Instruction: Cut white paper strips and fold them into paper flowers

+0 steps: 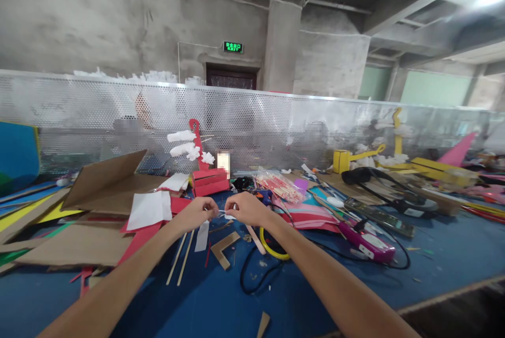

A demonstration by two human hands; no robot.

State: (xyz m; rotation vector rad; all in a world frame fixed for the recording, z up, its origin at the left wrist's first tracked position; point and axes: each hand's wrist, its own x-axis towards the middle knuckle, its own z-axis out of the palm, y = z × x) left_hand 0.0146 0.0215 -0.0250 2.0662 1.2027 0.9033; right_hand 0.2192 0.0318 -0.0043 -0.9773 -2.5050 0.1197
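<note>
My left hand and my right hand meet above the middle of the blue table, fingers pinched. A thin white strip runs between the two sets of fingertips; whether it is paper or string I cannot tell. Below my left hand lie two thin wooden sticks and a white paper strip. An L-shaped cardboard piece rests on the table below both hands. Beneath my right forearm is a yellow ring, partly covered. Just behind the hands stands a red box with a red upright bearing white fluffy pieces.
Cardboard sheets and white paper cover the left. A bag of sticks, a magenta device and a black cable lie rightward. Yellow constructions stand farther right. A perforated metal screen closes the back.
</note>
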